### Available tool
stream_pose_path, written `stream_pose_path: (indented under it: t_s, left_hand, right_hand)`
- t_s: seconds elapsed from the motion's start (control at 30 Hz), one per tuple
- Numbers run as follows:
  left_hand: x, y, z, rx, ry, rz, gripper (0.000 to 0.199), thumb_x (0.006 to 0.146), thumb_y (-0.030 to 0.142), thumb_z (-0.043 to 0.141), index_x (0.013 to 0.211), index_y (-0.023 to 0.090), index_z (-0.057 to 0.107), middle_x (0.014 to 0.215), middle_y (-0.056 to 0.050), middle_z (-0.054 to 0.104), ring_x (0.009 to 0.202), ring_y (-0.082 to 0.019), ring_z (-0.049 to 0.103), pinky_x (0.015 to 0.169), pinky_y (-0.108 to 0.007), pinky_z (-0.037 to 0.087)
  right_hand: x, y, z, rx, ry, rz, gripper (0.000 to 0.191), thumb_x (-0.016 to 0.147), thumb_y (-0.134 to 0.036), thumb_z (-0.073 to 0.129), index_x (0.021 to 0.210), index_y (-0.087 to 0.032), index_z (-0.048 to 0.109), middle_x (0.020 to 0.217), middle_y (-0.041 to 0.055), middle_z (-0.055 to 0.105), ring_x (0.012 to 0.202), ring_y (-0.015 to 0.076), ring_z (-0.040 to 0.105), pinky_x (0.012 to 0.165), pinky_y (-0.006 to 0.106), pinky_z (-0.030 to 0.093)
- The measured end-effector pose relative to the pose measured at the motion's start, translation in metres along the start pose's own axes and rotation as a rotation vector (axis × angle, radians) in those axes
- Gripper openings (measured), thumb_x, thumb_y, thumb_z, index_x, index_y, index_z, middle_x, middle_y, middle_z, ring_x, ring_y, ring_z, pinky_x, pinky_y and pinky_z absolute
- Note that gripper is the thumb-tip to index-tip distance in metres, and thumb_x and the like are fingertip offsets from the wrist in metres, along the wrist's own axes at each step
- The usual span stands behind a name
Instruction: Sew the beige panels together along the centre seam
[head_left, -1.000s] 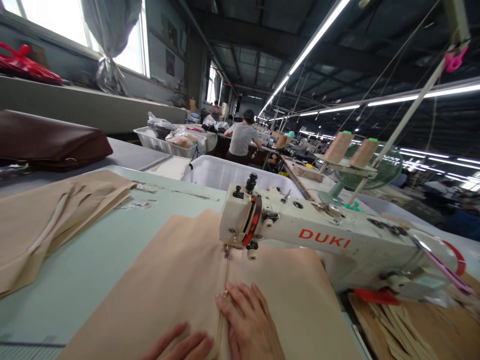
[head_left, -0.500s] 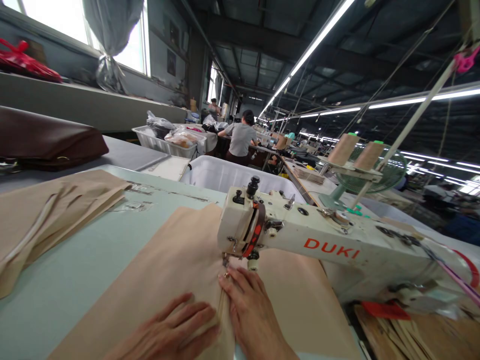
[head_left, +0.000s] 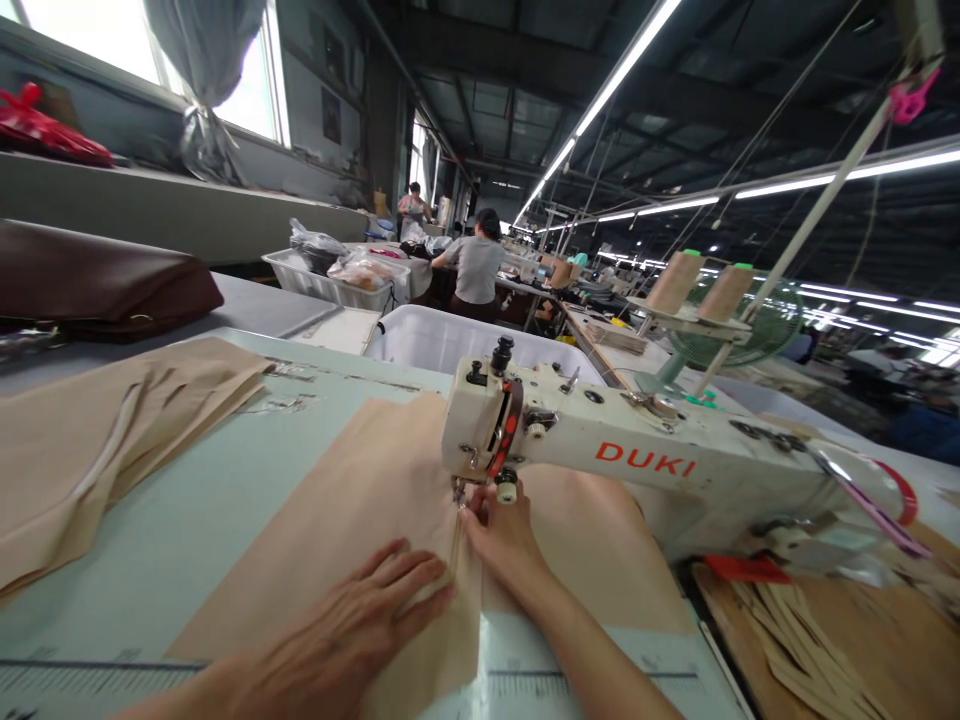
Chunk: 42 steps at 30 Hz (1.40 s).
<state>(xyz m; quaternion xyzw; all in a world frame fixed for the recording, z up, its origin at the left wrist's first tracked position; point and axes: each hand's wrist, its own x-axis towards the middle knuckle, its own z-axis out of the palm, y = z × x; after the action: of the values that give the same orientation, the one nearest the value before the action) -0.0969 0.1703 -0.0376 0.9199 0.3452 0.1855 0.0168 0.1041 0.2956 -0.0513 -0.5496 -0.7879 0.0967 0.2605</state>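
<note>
We log the green table, bare at left; the sewing machine bounds the right. The tan panel lies under its head. Our left hand rests flat, fingers slightly spread; our right hand bunches narrow (pinching or not, we cannot tell). The seam runs away from us, just left of the right fingertips, toward the presser foot, nearer the right hand.
</note>
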Motion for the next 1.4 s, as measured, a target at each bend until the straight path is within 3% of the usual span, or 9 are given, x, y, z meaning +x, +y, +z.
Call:
stream_pose_path:
  t_s: [0.1, 0.27, 0.5, 0.67, 0.93, 1.17, 1.4]
  left_hand:
    - [0.000, 0.001, -0.003, 0.010, -0.026, -0.028, 0.112, 0.074, 0.061, 0.077, 0.158, 0.027, 0.011, 0.151, -0.014, 0.043, 0.135, -0.034, 0.046, 0.110, -0.049, 0.042]
    - [-0.002, 0.003, -0.004, -0.022, -0.007, -0.047, 0.101, 0.075, 0.066, 0.074, 0.155, 0.026, 0.026, 0.149, -0.014, 0.046, 0.134, -0.034, 0.047, 0.111, -0.049, 0.041]
    - [0.009, -0.001, -0.011, -0.014, -0.066, -0.095, 0.089, 0.078, 0.064, 0.073, 0.149, 0.022, 0.040, 0.147, -0.014, 0.049, 0.133, -0.033, 0.048, 0.114, -0.049, 0.036]
    - [0.029, -0.011, -0.022, -0.035, -0.159, -0.103, 0.086, 0.082, 0.074, 0.059, 0.148, 0.021, 0.043, 0.146, -0.015, 0.049, 0.133, -0.033, 0.049, 0.115, -0.050, 0.034]
    - [0.045, -0.035, -0.019, -0.052, -0.160, -0.116, 0.086, 0.083, 0.075, 0.058, 0.150, 0.025, 0.040, 0.148, -0.013, 0.047, 0.134, -0.035, 0.046, 0.114, -0.052, 0.034]
    - [0.055, -0.057, -0.011, -0.129, -0.174, -0.143, 0.093, 0.077, 0.075, 0.065, 0.151, 0.025, 0.040, 0.147, -0.014, 0.047, 0.134, -0.038, 0.044, 0.115, -0.056, 0.029]
    - [0.055, -0.058, -0.007, -0.131, -0.071, -0.056, 0.081, 0.083, 0.065, 0.066, 0.149, 0.027, 0.042, 0.136, -0.009, 0.056, 0.127, -0.032, 0.051, 0.114, -0.047, 0.035]
  right_hand:
    - [0.010, 0.000, 0.006, -0.035, -0.002, 0.026, 0.010, 0.084, -0.023, 0.060, 0.081, -0.019, 0.069, 0.103, 0.0129, 0.065, 0.106, 0.0313, 0.056, 0.090, 0.047, 0.046]
    - [0.025, 0.004, 0.002, -0.039, -0.005, -0.012, 0.018, 0.086, -0.024, 0.060, 0.099, -0.021, 0.072, 0.111, 0.0098, 0.066, 0.115, 0.0304, 0.052, 0.095, 0.046, 0.044]
    - [-0.014, 0.009, -0.017, 0.050, -0.010, -0.234, 0.025, 0.084, -0.009, 0.060, 0.097, -0.027, 0.071, 0.110, 0.0023, 0.066, 0.112, 0.0235, 0.054, 0.103, 0.047, 0.035]
    - [-0.015, 0.013, -0.013, 0.130, 0.085, -0.337, 0.040, 0.078, 0.002, 0.055, 0.094, -0.029, 0.074, 0.102, 0.0015, 0.068, 0.105, 0.0225, 0.056, 0.104, 0.050, 0.031]
    - [-0.016, 0.012, -0.011, 0.137, 0.158, -0.328, 0.051, 0.073, 0.006, 0.055, 0.096, -0.035, 0.076, 0.096, 0.0035, 0.065, 0.103, 0.0243, 0.053, 0.100, 0.051, 0.035]
    - [-0.013, 0.011, -0.015, 0.104, 0.066, -0.251, 0.048, 0.078, 0.003, 0.057, 0.101, -0.035, 0.076, 0.098, 0.0032, 0.065, 0.105, 0.0227, 0.053, 0.102, 0.047, 0.033]
    - [-0.015, 0.012, -0.015, 0.087, 0.073, -0.222, 0.038, 0.082, 0.001, 0.058, 0.095, -0.029, 0.076, 0.099, 0.0042, 0.064, 0.105, 0.0230, 0.053, 0.101, 0.046, 0.033]
